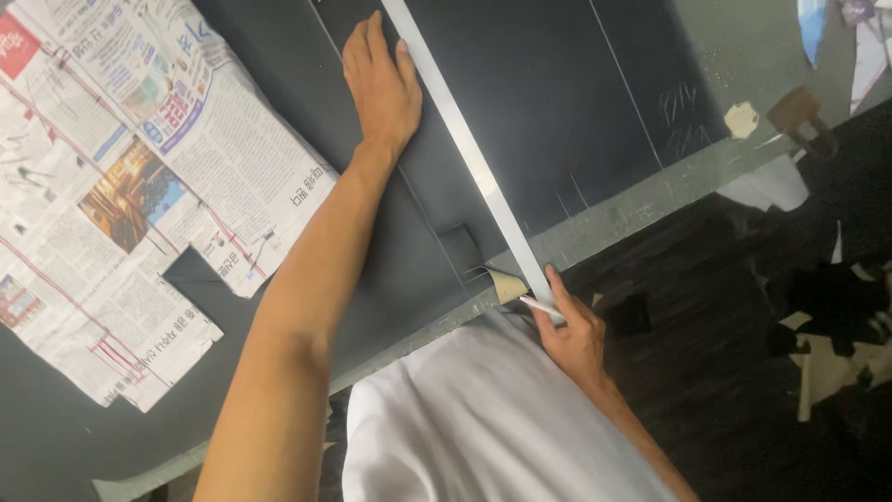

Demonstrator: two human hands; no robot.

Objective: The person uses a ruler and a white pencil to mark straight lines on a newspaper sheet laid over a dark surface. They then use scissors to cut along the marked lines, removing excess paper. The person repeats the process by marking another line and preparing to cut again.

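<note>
A long metal ruler point(469, 153) lies across a dark grey sheet point(548, 102) spread on the table. My left hand point(379, 84) rests flat on the sheet beside the ruler's far part, thumb against its edge. My right hand point(571, 325) is at the ruler's near end by the table edge, fingers closed on a thin white marking stick point(539, 305). Faint chalk lines point(627, 88) run across the sheet. A small folded flap point(465, 246) of the sheet sits just left of the ruler near the edge.
Newspaper pages point(121, 177) cover the left side of the table. The table's pale green edge point(650, 200) runs diagonally. Scraps of dark and tan material point(836, 307) lie on the dark floor at right. My white shirt point(483, 428) fills the bottom centre.
</note>
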